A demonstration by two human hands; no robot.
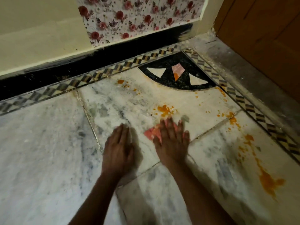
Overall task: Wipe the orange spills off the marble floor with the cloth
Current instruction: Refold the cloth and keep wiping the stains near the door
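Observation:
My right hand (172,140) lies flat, fingers spread, pressing a pink cloth (151,133) against the white marble floor (48,151); most of the cloth is hidden under the palm. Just beyond its fingertips lies an orange spill (164,109). More orange splashes sit at the back left (121,81), on the black inlay (176,76), along the right border (233,118) and in a big patch at the right (269,181). My left hand (119,151) rests flat on the floor beside it, fingers together, holding nothing. Both hands are blurred.
A black skirting (81,62) and a cream wall with floral paper (129,18) close off the back. A checkered border strip (243,101) runs along the back and right. A wooden door (267,38) stands at the right.

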